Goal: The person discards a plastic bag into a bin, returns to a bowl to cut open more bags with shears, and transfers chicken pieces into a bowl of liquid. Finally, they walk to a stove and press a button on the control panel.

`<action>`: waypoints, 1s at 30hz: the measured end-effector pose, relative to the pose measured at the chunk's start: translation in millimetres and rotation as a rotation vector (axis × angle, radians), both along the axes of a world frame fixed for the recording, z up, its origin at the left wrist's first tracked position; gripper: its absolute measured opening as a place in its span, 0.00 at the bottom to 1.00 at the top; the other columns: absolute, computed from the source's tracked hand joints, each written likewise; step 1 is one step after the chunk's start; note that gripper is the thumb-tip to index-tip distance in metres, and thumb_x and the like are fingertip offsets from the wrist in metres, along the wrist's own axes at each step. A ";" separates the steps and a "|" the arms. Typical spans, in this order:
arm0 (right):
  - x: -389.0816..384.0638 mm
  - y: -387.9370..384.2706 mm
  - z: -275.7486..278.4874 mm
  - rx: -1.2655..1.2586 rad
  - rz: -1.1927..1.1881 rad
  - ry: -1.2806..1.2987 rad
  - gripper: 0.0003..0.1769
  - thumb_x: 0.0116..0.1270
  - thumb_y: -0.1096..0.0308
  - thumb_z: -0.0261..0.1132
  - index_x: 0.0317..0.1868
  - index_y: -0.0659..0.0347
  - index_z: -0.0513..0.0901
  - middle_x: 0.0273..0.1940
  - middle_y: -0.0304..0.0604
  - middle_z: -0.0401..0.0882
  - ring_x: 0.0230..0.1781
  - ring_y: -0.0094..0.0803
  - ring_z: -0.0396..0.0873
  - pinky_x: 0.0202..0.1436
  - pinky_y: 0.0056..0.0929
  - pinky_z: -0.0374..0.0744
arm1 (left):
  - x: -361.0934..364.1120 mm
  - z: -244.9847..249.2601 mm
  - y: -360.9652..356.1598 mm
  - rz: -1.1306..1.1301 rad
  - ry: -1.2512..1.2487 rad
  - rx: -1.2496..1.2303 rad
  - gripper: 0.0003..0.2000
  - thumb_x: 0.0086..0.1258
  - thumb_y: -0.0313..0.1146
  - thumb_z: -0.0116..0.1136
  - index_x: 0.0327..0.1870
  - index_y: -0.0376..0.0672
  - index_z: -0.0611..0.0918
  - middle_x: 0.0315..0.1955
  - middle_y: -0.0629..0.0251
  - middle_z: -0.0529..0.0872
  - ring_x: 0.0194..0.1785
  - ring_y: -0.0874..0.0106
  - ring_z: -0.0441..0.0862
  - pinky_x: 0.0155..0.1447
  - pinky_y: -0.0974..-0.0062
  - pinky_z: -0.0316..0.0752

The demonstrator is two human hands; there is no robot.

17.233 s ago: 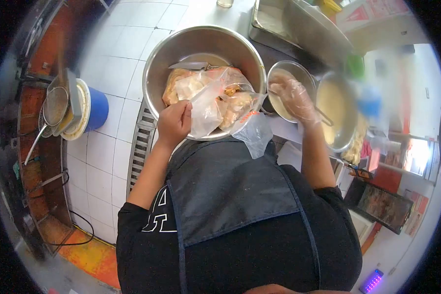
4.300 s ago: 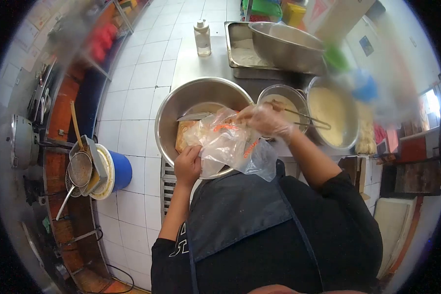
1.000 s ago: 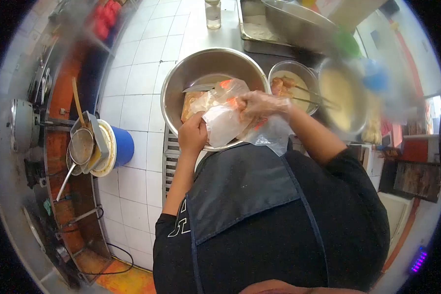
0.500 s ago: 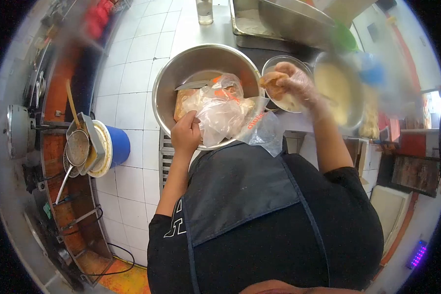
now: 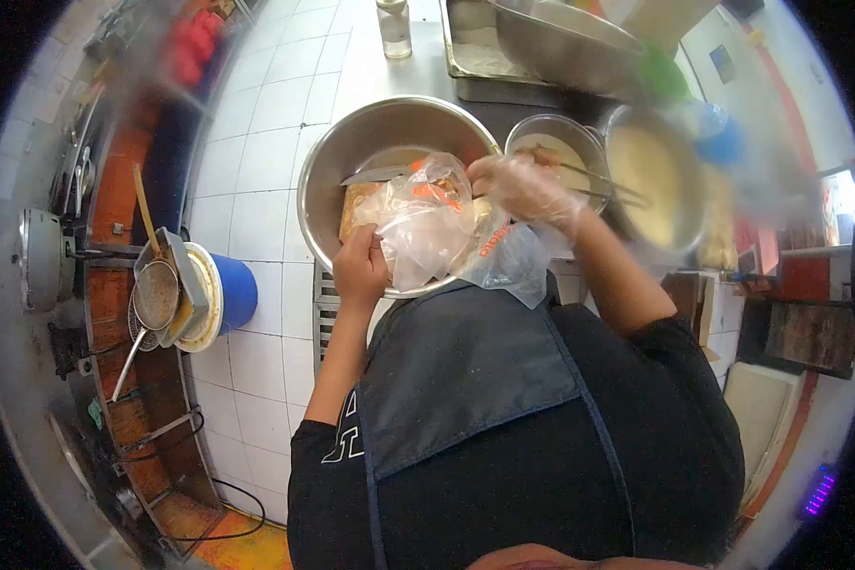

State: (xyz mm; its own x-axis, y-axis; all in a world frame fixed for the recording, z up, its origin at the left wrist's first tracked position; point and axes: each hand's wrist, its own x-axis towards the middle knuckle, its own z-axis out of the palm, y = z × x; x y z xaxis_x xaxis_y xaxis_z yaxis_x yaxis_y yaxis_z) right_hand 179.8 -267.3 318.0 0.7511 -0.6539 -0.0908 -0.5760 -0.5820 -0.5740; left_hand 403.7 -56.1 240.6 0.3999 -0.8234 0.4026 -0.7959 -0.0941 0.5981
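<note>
My bare left hand (image 5: pixel 362 266) pinches the near left edge of a clear plastic bag (image 5: pixel 426 249) with orange print. The bag lies in a large steel bowl (image 5: pixel 315 180), and pale contents show through it. A wooden board (image 5: pixel 352 204) and a knife (image 5: pixel 374 175) are beside it in the bowl. My right hand (image 5: pixel 532 195), in a clear plastic glove, stretches its fingers leftward at the bag's right side, with nothing visible in them. Behind it, a brownish food piece (image 5: pixel 539 154) sits in a smaller bowl (image 5: pixel 568 123) of pale liquid.
A larger pan of pale batter (image 5: pixel 648 161) stands at right, with a metal utensil (image 5: pixel 627 193) across its edge. Behind are a steel tray (image 5: pixel 489 68) and a glass jar (image 5: pixel 394 30). At left, strainers (image 5: pixel 157 294) rest over a blue bucket (image 5: pixel 235 293).
My right hand has moved left from the small bowl to the bag and no longer shows the brownish piece, which now appears in that bowl. My left hand stays on the bag.
</note>
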 end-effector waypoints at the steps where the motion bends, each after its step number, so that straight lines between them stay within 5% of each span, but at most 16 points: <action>1: 12.2 2.7 -6.2 0.095 0.147 -0.008 0.15 0.71 0.66 0.64 0.55 0.61 0.84 0.51 0.47 0.85 0.55 0.41 0.82 0.62 0.34 0.76 | -3.3 6.5 1.8 -0.003 0.094 0.017 0.08 0.68 0.25 0.55 0.46 0.41 0.82 0.37 0.53 0.87 0.40 0.50 0.85 0.43 0.58 0.78; 2: 24.5 5.6 -12.2 0.206 0.290 -0.014 0.14 0.73 0.67 0.62 0.55 0.60 0.83 0.53 0.43 0.84 0.58 0.39 0.79 0.65 0.32 0.74 | -4.1 7.7 4.3 0.003 0.085 0.004 0.08 0.68 0.25 0.55 0.46 0.41 0.82 0.37 0.53 0.87 0.40 0.50 0.85 0.43 0.58 0.78; 5: 61.0 -1.2 -68.7 -0.041 0.405 0.125 0.18 0.70 0.60 0.65 0.58 0.54 0.82 0.56 0.45 0.82 0.61 0.39 0.77 0.67 0.32 0.73 | 0.8 0.7 4.2 -0.118 0.055 -0.012 0.09 0.64 0.23 0.56 0.45 0.40 0.82 0.39 0.52 0.85 0.43 0.51 0.85 0.46 0.57 0.79; 15: 142.7 -41.8 -165.7 -0.052 0.245 0.546 0.45 0.50 0.35 0.74 0.67 0.45 0.79 0.67 0.40 0.78 0.71 0.40 0.72 0.73 0.38 0.70 | -2.9 9.6 -0.3 -0.188 0.020 0.139 0.08 0.69 0.31 0.55 0.44 0.47 0.84 0.42 0.60 0.87 0.45 0.54 0.86 0.47 0.58 0.80; 17: 147.0 -42.4 -172.8 -0.140 0.393 0.617 0.27 0.54 0.49 0.77 0.51 0.56 0.88 0.52 0.46 0.85 0.59 0.38 0.80 0.62 0.35 0.78 | -1.8 14.3 3.3 -0.174 0.024 0.142 0.08 0.69 0.31 0.55 0.44 0.48 0.84 0.42 0.61 0.87 0.45 0.54 0.86 0.46 0.58 0.80; 21: 133.8 -56.8 -191.0 -0.198 0.460 0.426 0.23 0.58 0.53 0.75 0.51 0.54 0.88 0.49 0.45 0.87 0.53 0.39 0.84 0.60 0.32 0.79 | -3.7 21.8 4.6 -0.127 0.030 0.176 0.08 0.69 0.32 0.55 0.44 0.46 0.84 0.41 0.60 0.88 0.45 0.55 0.86 0.46 0.58 0.80; 25: 121.3 -41.6 -106.0 -0.242 0.670 0.584 0.22 0.64 0.52 0.67 0.54 0.55 0.86 0.52 0.47 0.86 0.54 0.41 0.83 0.60 0.36 0.79 | -1.5 16.8 4.4 -0.062 0.103 -0.028 0.07 0.69 0.32 0.53 0.42 0.45 0.84 0.37 0.57 0.87 0.42 0.54 0.86 0.44 0.55 0.80; 27: 110.5 -33.4 -45.0 -0.280 0.802 0.683 0.23 0.67 0.52 0.63 0.56 0.55 0.85 0.53 0.47 0.86 0.55 0.42 0.83 0.61 0.38 0.79 | -3.8 20.7 4.0 0.136 0.050 0.183 0.08 0.69 0.32 0.53 0.41 0.46 0.84 0.37 0.55 0.88 0.40 0.52 0.86 0.44 0.54 0.81; 30: 84.3 -38.4 -11.7 -0.142 0.842 0.570 0.22 0.67 0.50 0.65 0.50 0.60 0.86 0.46 0.47 0.87 0.47 0.37 0.84 0.53 0.36 0.80 | -5.6 12.9 -0.5 0.286 0.087 0.149 0.06 0.67 0.35 0.55 0.36 0.44 0.82 0.30 0.51 0.86 0.37 0.47 0.85 0.40 0.49 0.80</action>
